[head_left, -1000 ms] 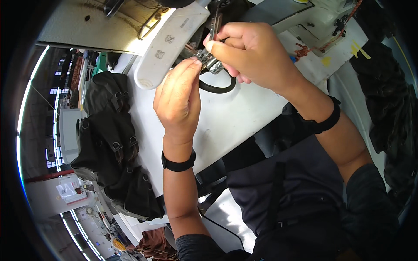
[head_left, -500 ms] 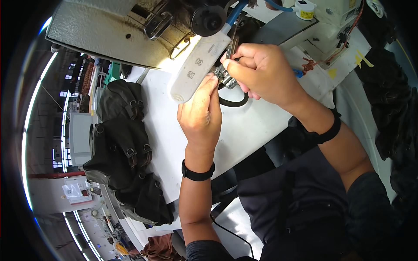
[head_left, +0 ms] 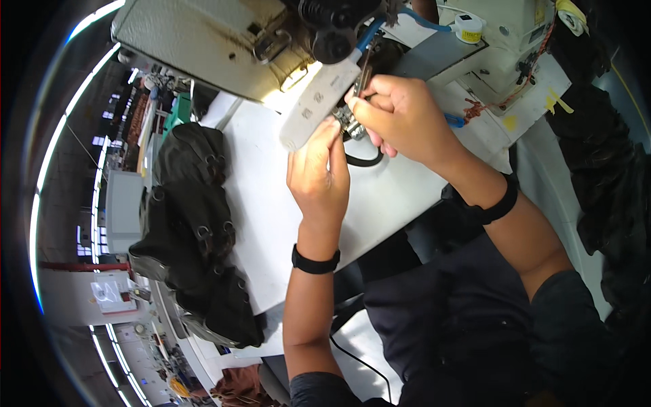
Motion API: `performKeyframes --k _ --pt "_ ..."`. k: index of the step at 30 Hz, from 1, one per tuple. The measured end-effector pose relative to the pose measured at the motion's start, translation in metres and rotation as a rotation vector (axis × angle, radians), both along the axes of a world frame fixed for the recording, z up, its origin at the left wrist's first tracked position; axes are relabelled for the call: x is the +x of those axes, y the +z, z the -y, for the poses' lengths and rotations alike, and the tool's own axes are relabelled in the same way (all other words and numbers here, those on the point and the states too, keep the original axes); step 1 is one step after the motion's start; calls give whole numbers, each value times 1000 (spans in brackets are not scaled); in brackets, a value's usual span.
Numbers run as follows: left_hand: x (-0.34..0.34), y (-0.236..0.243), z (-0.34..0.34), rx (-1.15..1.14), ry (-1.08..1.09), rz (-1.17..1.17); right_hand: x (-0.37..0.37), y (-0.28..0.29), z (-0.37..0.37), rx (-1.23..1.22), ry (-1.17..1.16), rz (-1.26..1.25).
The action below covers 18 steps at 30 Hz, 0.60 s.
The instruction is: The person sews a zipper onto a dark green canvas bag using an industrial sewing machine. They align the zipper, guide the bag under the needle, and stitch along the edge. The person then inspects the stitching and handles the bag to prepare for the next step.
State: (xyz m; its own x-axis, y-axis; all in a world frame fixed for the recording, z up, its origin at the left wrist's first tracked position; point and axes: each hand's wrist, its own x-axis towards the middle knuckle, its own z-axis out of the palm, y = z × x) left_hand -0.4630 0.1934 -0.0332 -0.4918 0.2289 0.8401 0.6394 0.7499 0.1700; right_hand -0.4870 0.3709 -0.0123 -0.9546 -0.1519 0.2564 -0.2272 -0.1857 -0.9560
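Head view: the right hand [head_left: 400,115] pinches a small metal buckle [head_left: 349,125] on a black strap [head_left: 363,159] just beside the sewing machine [head_left: 224,41] needle area. The left hand [head_left: 319,169] steadies it, fingertips touching, its grip narrow. On the white surface [head_left: 258,203], a slip could probably pull fingers under the needle.

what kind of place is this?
Likely a sewing workshop or garment factory: an industrial sewing machine on a white work table, and a pile of black strapped pieces beside the hands.
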Motion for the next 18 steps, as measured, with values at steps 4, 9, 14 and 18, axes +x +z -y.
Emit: performKeyframes --k 4,9,14,18 --pt "-3 -4 1 -72 26 7 -3 2 -2 -34 31 15" --pt "-9 -2 3 -13 23 59 -3 2 -7 9 37 53" --pt "3 -5 -2 49 49 70 -4 2 -6 7 27 28" --pt "3 -4 1 3 49 -5 -4 1 -3 64 28 44"
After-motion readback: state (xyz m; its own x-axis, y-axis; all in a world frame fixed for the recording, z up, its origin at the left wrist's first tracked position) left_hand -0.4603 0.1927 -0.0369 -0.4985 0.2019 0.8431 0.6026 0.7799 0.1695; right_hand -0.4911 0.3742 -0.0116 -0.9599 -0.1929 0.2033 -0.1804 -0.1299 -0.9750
